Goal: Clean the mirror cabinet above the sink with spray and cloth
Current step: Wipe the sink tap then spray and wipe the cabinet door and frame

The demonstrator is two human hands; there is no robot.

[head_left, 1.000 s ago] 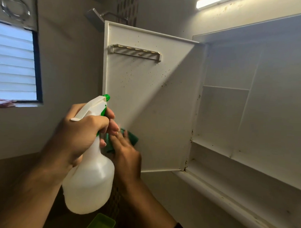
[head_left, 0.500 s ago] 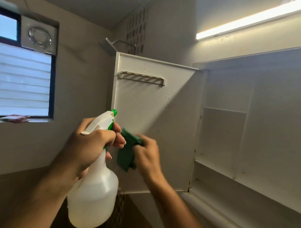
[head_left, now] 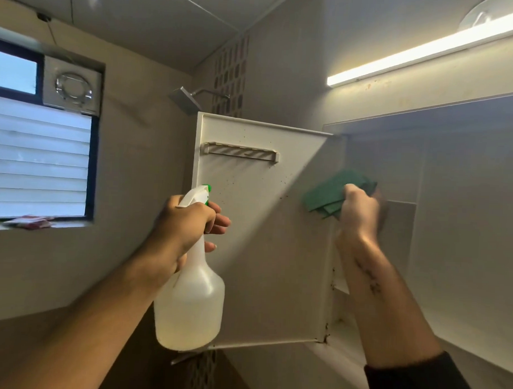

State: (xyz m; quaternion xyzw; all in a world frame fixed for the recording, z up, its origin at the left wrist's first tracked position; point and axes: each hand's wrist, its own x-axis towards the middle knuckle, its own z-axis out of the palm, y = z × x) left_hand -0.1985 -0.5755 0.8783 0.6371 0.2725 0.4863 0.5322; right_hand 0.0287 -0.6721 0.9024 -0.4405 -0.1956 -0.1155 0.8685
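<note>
Both hands grip: left hand (head_left: 187,227) hides the spray bottle (head_left: 192,297) neck, blurred right hand (head_left: 361,211) clutches the green cloth (head_left: 325,193) against the open cabinet door (head_left: 256,252).

A window (head_left: 38,163) sits in the left wall, its lower pane ribbed and frosted, its upper pane clear. A square exhaust fan (head_left: 73,86) with a round chrome grille fills the window's upper right corner. Some small red and white items (head_left: 30,222), too blurred to identify, lie on the sill. A square shower head (head_left: 185,100) juts from a wall of patterned tiles (head_left: 230,74). A lit strip light (head_left: 426,49) runs along the right wall.
</note>
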